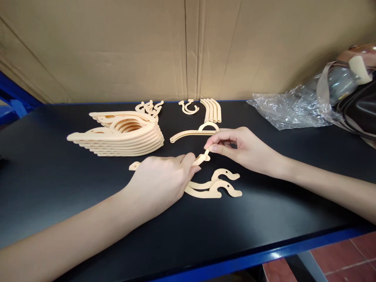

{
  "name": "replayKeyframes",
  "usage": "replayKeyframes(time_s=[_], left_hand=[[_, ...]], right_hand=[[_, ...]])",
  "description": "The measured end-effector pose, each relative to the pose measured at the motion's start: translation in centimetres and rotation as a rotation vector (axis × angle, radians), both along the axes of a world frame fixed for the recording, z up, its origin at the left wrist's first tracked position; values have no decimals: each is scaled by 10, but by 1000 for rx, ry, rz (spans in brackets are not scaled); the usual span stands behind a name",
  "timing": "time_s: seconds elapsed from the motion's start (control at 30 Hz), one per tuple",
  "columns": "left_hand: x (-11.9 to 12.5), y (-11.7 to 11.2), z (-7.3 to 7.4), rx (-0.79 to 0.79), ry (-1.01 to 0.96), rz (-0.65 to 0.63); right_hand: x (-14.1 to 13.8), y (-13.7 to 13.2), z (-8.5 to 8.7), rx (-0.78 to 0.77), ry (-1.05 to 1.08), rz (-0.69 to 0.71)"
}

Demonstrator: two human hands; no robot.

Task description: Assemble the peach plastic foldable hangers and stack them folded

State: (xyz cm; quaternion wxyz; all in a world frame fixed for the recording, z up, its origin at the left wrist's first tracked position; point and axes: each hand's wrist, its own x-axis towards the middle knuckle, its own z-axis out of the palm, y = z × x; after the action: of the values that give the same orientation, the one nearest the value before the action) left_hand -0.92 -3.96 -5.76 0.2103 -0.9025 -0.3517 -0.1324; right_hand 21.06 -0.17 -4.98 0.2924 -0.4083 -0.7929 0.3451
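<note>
My left hand (pixel 163 178) lies knuckles-up on the black tabletop (pixel 58 176), fingers closed on a cream plastic hanger arm (pixel 134 166) whose far end pokes out to its left. My right hand (pixel 241 149) pinches a small cream piece (pixel 206 154) at the near end of that arm, thumb and forefinger pressed together. Two curved cream pieces (pixel 216 187) lie just below both hands. Another hanger part with a half-ring (pixel 195 132) lies behind my right hand's fingers.
A stack of several cream hangers (pixel 123 135) sits at the left rear, small hooks (pixel 188 107) and curved strips (pixel 212 109) behind. Crumpled clear plastic (pixel 289 107) and a dark bag (pixel 357 102) fill the right rear. A cardboard wall (pixel 188 47) backs the table; a blue edge (pixel 293 250) runs in front.
</note>
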Motion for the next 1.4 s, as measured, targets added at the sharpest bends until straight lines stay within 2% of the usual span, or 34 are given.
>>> replayKeyframes(time_s=[0.1,0.33,0.4,0.53,0.63,0.73,0.87,0.97,1.1,1.17,1.27,1.4], left_hand=[[0,1,1,-45,-17,3],[-8,1,-1,-409,-208,99],[-11,2,-1,-438,-241,91],[-14,2,2,-472,-267,23],[-13,1,7,-560,-307,4],[-12,-1,14,-735,-363,4],[-10,0,21,-973,-430,76],[-8,1,22,-1011,-451,108],[-8,4,19,-1076,-533,88],[-8,6,16,-1174,-647,72],[-10,9,14,-1414,-856,66],[-12,12,16,-1758,-966,52]], right_hand=[[0,1,-1,-18,14,16],[-1,-2,-4,58,-10,31],[0,-2,-6,90,33,21],[6,7,-11,191,114,-86],[10,15,-14,277,-91,-31],[10,17,-16,376,-317,30],[7,16,-18,578,-457,-32],[7,17,-19,654,-534,-24],[7,18,-20,709,-610,1],[7,18,-21,723,-642,-11],[8,17,-22,698,-633,-31],[10,15,-22,543,-486,-61]])
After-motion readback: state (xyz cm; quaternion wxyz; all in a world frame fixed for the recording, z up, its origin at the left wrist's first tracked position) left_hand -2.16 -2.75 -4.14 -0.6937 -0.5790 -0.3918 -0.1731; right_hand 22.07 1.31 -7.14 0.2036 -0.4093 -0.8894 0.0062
